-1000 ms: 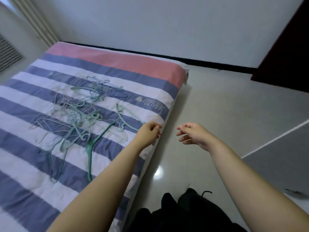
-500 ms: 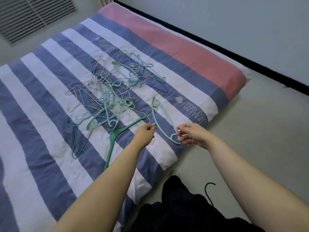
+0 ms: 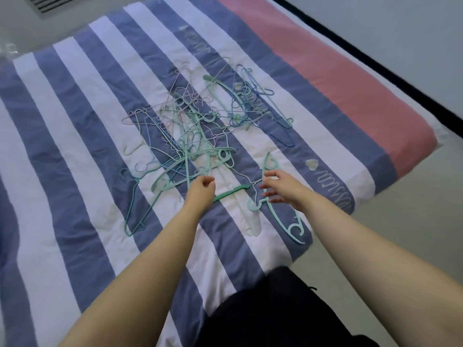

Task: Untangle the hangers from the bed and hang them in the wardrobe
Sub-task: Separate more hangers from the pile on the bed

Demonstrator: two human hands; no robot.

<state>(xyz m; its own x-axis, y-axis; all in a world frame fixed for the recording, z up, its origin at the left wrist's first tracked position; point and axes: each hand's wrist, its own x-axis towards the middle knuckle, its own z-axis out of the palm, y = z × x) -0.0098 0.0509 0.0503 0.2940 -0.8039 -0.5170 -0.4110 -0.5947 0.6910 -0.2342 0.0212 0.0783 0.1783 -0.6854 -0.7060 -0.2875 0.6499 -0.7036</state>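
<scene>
Hangers (image 3: 200, 136) in one tangled pile mid-bed (image 3: 75, 171), lying on the blue/white striped cover. Mix of thin wire ones (white, pink, blue) on the far side and thicker mint/teal plastic ones on the near side. Pink band of the cover runs along the far right edge.

Outliers near the pile:
- mint hanger (image 3: 280, 216) lies apart on the near right, long axis running near-far, curled end close to the bed's edge
- dark green hanger (image 3: 230, 192) between the two hands, partly under the left wrist
- teal wire hanger (image 3: 135, 209) at the pile's near left, flat on the cover

Left hand (image 3: 200, 191): over the near edge of the pile, fingers curled in, thumb and fingertips pinched together. Can't tell whether they've got a strand or just air, the tips sit right over the tangle.

Right hand (image 3: 280, 187): hovers above the mint hanger's far half, fingers (image 3: 269, 175) spread and loosely bent, gripping nothing. A thin white wire runs just under the fingertips; contact unclear.

Both forearms bare, reaching in from the near edge. Dark clothing (image 3: 275, 309) at the bottom of view. Pale floor (image 3: 400, 234) to the right of the bed, wall with a black skirting strip (image 3: 375, 63) beyond it. Vent grille (image 3: 50, 3) top left. Wardrobe not in view.
</scene>
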